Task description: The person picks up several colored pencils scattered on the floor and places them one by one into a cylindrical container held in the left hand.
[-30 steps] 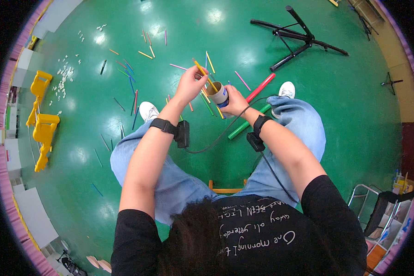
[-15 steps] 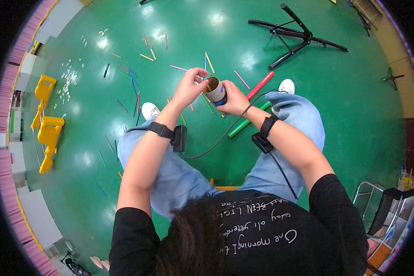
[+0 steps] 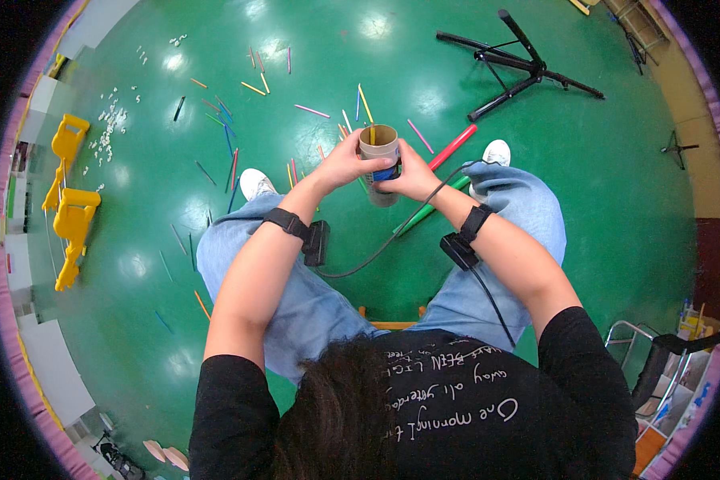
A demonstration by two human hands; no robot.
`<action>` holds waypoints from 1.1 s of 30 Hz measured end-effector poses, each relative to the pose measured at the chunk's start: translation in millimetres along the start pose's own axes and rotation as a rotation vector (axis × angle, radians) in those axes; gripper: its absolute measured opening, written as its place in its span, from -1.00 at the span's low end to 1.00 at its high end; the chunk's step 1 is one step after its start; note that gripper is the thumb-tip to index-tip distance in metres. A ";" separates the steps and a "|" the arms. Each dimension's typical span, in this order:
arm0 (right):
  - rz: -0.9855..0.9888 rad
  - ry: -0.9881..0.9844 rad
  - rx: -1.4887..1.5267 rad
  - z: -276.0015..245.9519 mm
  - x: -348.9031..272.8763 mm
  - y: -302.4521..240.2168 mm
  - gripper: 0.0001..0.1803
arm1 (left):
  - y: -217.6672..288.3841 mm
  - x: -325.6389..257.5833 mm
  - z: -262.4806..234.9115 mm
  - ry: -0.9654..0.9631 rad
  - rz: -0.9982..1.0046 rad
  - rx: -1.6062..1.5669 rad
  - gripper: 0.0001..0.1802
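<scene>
Between my two hands stands a cardboard tube (image 3: 384, 146), nearly upright, with a greyish-brown open rim and a dark blue patch lower down. A yellow colored pencil (image 3: 373, 134) pokes up inside its mouth. My left hand (image 3: 346, 164) grips the tube from the left, thumb across its front. From the right, my right hand (image 3: 414, 174) wraps round it. Colored pencils (image 3: 312, 111) lie scattered on the green floor beyond and to the left of my hands. How many are inside the tube I cannot tell.
A red tube (image 3: 454, 147) and a green tube (image 3: 424, 213) lie by my right foot. A black folding stand (image 3: 528, 66) is at the far right. Yellow frames (image 3: 76, 212) and white scraps (image 3: 108, 136) lie left. A cable (image 3: 376, 252) links my wrist straps.
My left hand has come down from the tube's mouth and now grips its side. The tube has turned more upright, with the yellow pencil left inside.
</scene>
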State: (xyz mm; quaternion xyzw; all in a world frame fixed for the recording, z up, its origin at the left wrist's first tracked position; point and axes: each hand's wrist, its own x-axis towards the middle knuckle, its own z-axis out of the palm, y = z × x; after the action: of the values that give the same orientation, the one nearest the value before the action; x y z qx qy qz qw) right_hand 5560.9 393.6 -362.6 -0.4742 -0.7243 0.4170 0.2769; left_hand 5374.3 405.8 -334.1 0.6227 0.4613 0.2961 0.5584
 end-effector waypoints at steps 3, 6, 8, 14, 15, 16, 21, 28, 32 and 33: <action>-0.031 -0.110 0.031 -12.3 -4.3 -2.3 -0.09 | 15.7 -0.8 -7.7 0.024 -0.032 -0.071 -0.19; 0.173 -0.444 -0.155 -47.4 -6.0 -13.2 0.05 | 11.2 12.4 -29.4 0.269 0.065 -0.250 -0.29; 0.102 -0.462 -0.329 -76.9 -6.1 9.4 0.06 | 22.3 20.5 -46.1 0.452 0.052 -0.249 -0.31; 0.160 -0.375 -0.466 -179.1 5.3 7.0 -0.02 | 35.0 30.8 -88.8 0.651 0.204 -0.226 -0.29; 0.161 -0.369 -0.535 -185.0 5.1 0.3 -0.02 | 31.2 28.0 -97.6 0.681 0.194 -0.177 -0.29; 0.160 -0.364 -0.602 -190.7 5.9 -6.5 -0.03 | 27.8 25.2 -107.1 0.712 0.182 -0.126 -0.29; 0.327 -0.322 -0.614 -242.1 -27.7 74.7 -0.02 | 30.9 36.0 -108.5 0.755 0.222 -0.146 -0.28; 0.761 -0.157 -0.529 -278.5 -107.3 135.4 -0.03 | 36.1 28.3 -108.2 0.743 0.304 -0.164 -0.30; 0.876 -0.007 -0.624 -367.3 -159.4 149.8 -0.05 | 43.8 43.3 -102.0 0.717 0.371 -0.125 -0.33; 0.830 0.049 -0.786 -372.4 -156.1 139.4 -0.10 | 45.5 40.1 -101.6 0.723 0.409 -0.132 -0.34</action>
State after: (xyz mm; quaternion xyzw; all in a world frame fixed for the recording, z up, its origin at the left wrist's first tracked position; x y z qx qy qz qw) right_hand 5983.1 405.7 -298.5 -0.7957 -0.5716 0.1790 -0.0905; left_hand 5311.6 487.2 -275.4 0.5203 0.4743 0.6293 0.3290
